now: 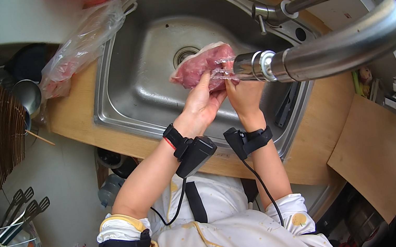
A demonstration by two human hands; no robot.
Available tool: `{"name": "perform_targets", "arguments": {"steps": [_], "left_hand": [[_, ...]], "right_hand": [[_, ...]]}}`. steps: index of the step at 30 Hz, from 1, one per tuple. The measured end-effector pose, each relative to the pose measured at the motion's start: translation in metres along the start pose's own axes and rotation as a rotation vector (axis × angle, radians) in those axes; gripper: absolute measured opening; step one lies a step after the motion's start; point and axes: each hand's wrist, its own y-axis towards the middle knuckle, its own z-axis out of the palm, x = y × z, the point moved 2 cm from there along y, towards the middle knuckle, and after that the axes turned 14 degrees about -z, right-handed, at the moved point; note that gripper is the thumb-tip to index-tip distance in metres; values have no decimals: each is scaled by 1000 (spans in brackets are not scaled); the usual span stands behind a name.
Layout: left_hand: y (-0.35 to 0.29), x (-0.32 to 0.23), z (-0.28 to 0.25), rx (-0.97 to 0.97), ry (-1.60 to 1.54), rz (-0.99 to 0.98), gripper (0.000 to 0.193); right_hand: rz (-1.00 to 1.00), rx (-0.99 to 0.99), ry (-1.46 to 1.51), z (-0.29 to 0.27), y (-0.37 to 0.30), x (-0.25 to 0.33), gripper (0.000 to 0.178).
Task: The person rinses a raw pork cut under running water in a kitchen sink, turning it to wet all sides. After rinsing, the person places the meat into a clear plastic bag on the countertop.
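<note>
Over the sink, a piece of raw pink meat [201, 64] with a pale fatty edge is held in both hands. My left hand [203, 102] grips its near side, the thumb lying on top and the fingers beneath. My right hand [244, 93] is closed at the meat's right end, its fingers partly hidden behind the faucet head. Water runs from the steel faucet [257, 66] onto the meat. Below the meat lies the stainless steel sink [140, 94], its drain [185, 53] partly covered by the meat.
A clear plastic bag [83, 43] hangs over the sink's left rim. Inside the sink's right side rests a dark long-handled tool [287, 105]. Wooden counter [74, 111] surrounds the sink. Black slotted utensils [24, 207] stand in a holder at lower left; a brown board [378, 155] leans at right.
</note>
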Motion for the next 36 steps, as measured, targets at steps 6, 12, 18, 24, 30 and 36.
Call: {"name": "perform_targets", "arguments": {"steps": [6,12,18,24,30,36], "left_hand": [[-7,-14,-7,-34,-125,26,39],[-1,-42,-10,51,-128,140,42],[1,-40,-15,78,-217,93,41],[-7,-46,-24,36,-195,69,41],[-6,-49,-28,93,-136,102,40],[-14,-45,-28,60,44,120,39]], "right_hand": [[111,137,195,9,3,12,19],[357,64,593,14,5,24,27],[269,28,374,25,15,21,20],[659,3,499,20,22,15,27],[469,57,545,22,20,35,18],[446,75,482,15,11,12,19]]}}
